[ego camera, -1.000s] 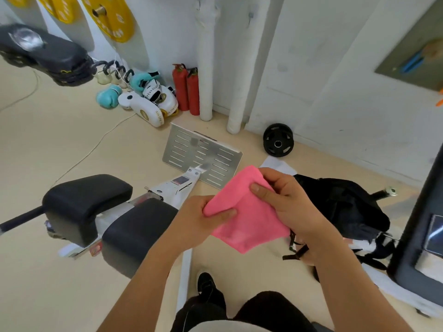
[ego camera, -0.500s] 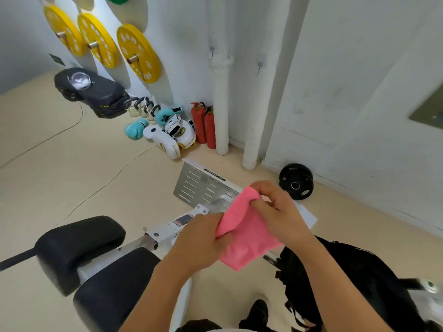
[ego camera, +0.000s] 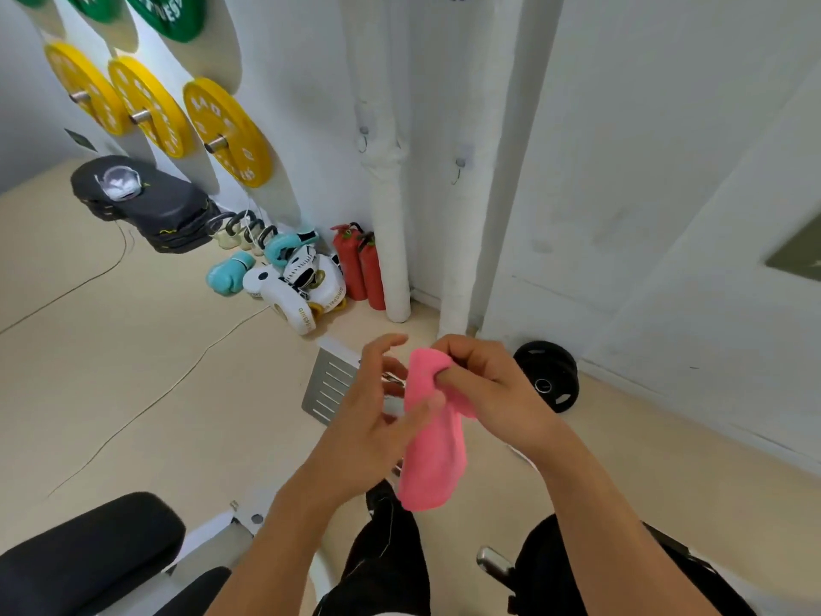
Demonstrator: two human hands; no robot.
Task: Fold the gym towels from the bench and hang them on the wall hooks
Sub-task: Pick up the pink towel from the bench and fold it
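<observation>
White walls (ego camera: 644, 180) and a pale beige floor (ego camera: 133, 371) fill most of the frame. Two small metal hooks are fixed to the white pipes in the upper centre, a left hook (ego camera: 363, 137) and a right hook (ego camera: 460, 167), both bare. Three yellow weight plates (ego camera: 226, 131) hang on pegs at the upper left, with green plates (ego camera: 166, 13) above them at the top edge. Below these, on the floor, lie a black pad stack (ego camera: 146, 206), teal and white boxing gloves (ego camera: 288, 282) and two red fire extinguishers (ego camera: 360, 269) standing against the pipe. A black weight disc (ego camera: 548, 375) leans against the wall at centre right.

At centre frame the pink towel (ego camera: 433, 442) hangs folded into a narrow strip in mid-air, between the two hands and above the floor. The right hand (ego camera: 493, 389) has its grip clenched on the towel's top end, fingers and thumb curled round the bunched cloth. The left hand (ego camera: 377, 420) is released, fingers spread and fairly straight, with its thumb laid against the towel's left edge just below the top.

Along the bottom left sit the black pads of the counter (ego camera: 89, 549) on its white frame, with a slotted metal footplate (ego camera: 331, 384) partly hidden behind the left hand. Dark trousers show at the bottom centre.
</observation>
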